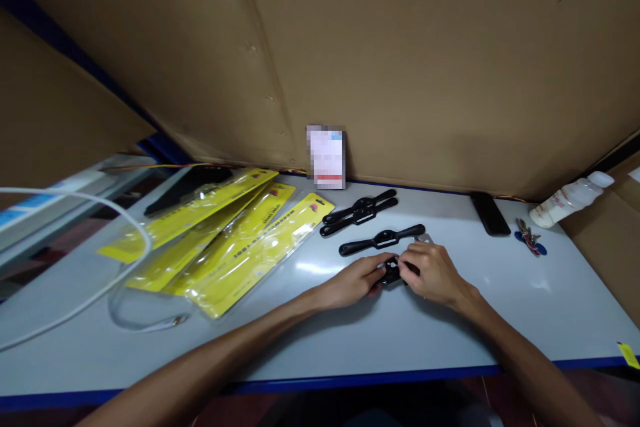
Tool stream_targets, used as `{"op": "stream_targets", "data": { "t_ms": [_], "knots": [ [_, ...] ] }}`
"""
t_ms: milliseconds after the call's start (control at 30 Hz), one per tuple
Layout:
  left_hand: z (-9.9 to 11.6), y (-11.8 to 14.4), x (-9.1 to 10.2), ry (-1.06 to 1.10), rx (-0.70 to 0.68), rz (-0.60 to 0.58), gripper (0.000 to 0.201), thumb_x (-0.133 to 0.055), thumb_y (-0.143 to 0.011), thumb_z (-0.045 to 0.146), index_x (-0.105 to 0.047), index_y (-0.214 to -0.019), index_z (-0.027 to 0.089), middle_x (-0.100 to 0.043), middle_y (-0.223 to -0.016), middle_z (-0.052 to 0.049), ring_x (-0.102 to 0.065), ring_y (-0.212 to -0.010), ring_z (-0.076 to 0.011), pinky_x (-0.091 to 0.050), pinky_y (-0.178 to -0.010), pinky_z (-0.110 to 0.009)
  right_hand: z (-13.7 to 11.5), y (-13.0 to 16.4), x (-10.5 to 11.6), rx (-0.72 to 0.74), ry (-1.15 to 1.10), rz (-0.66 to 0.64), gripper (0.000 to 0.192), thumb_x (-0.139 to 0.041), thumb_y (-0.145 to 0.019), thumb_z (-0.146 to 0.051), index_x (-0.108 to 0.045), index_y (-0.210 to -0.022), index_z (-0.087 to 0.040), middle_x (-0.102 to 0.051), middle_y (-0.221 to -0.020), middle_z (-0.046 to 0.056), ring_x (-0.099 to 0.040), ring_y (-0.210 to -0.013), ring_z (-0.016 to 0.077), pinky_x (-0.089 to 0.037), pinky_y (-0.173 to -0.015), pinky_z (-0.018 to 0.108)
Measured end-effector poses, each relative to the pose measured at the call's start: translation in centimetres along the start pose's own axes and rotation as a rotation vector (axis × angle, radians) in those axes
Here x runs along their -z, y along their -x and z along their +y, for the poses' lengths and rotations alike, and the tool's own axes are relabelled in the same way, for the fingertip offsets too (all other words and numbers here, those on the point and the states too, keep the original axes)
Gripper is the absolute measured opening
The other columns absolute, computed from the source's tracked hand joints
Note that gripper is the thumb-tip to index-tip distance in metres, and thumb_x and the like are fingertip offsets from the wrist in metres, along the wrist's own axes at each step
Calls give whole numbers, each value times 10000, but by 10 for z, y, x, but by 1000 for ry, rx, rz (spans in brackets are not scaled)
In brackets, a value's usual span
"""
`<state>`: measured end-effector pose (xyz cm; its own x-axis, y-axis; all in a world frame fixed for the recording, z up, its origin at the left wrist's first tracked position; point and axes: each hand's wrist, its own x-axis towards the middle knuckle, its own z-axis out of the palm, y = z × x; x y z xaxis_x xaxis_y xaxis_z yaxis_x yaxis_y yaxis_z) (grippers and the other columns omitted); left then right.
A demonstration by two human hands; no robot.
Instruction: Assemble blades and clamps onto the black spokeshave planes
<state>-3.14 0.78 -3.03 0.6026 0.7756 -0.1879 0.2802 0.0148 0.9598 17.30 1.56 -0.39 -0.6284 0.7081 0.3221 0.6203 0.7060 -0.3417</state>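
Observation:
Both my hands meet over a black two-handled tool (393,271) lying on the grey table (310,340). My left hand (356,280) grips its left handle. My right hand (434,271) closes on its middle and right side, hiding most of it. A small shiny metal piece (424,238) shows just beyond my right fingers. Another black two-handled tool (383,239) lies right behind my hands, and two more of these tools (359,211) lie side by side further back.
Several yellow plastic packages (235,237) lie fanned out at left, with a white cable (100,240) looping beside them. A blurred card (327,157) leans on the cardboard wall. At right lie a black phone (490,213), keys (529,239) and a white bottle (570,199).

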Motion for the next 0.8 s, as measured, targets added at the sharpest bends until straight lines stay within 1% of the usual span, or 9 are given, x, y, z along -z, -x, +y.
{"op": "stream_targets", "data": {
  "t_ms": [67,133,267,333,400,500,600,700,800],
  "knots": [
    [0,0,0,-7,-9,0,407,-399,-960,357,-597,-1236,131,-457,-608,47,-417,-570,-135,-342,-545,-234,-1,0,0,25,-22,-22,229,-576,-894,-121,-703,-710,-171,-659,-680,9,-563,-645,129,-382,-656,252],
    [1,0,0,-20,-18,8,402,-411,-952,355,-599,-1229,133,-455,-601,50,-419,-570,-138,-348,-556,-238,-2,-1,0,42,-32,-33,241,-573,-921,-151,-715,-728,-184,-664,-675,2,-564,-641,123,-373,-638,246],
    [3,1,1,-47,-17,21,385,-429,-948,366,-615,-1202,145,-449,-573,59,-392,-538,-138,-347,-573,-254,-3,-1,1,13,40,-3,242,-536,-947,-161,-728,-801,-166,-684,-717,30,-577,-669,147,-368,-653,270],
    [3,1,1,-37,-13,16,371,-421,-950,366,-624,-1174,151,-446,-580,60,-387,-536,-135,-350,-585,-259,-2,0,1,6,58,3,229,-549,-915,-131,-712,-756,-155,-684,-718,36,-577,-668,149,-373,-667,273],
    [4,1,1,-32,-12,4,362,-412,-954,361,-622,-1164,155,-442,-592,60,-388,-544,-133,-351,-587,-257,-3,0,0,31,39,-20,230,-569,-890,-116,-695,-704,-165,-672,-688,19,-569,-653,138,-372,-663,260],
    [3,0,1,-52,-12,-8,376,-401,-960,351,-606,-1199,145,-440,-602,58,-391,-564,-134,-346,-580,-250,-4,0,1,64,22,-42,248,-564,-918,-136,-703,-717,-182,-656,-654,1,-560,-645,129,-353,-639,249],
    [2,0,1,-52,-5,-1,399,-396,-964,344,-582,-1251,139,-443,-595,58,-392,-562,-137,-343,-572,-248,-4,0,1,23,58,-8,248,-533,-946,-156,-718,-782,-169,-680,-700,30,-570,-669,146,-350,-648,267],
    [1,0,1,-32,0,-8,377,-392,-966,345,-601,-1206,144,-449,-610,53,-395,-562,-132,-339,-564,-244,-2,1,1,-11,59,3,245,-537,-912,-129,-703,-733,-149,-689,-714,52,-575,-664,154,-371,-667,278],
    [1,0,1,-42,-4,-25,372,-393,-968,350,-599,-1202,146,-455,-631,48,-410,-576,-132,-342,-567,-243,-1,1,1,4,20,-20,225,-569,-874,-116,-702,-697,-157,-688,-689,35,-582,-653,142,-391,-664,262]
  ]
}}
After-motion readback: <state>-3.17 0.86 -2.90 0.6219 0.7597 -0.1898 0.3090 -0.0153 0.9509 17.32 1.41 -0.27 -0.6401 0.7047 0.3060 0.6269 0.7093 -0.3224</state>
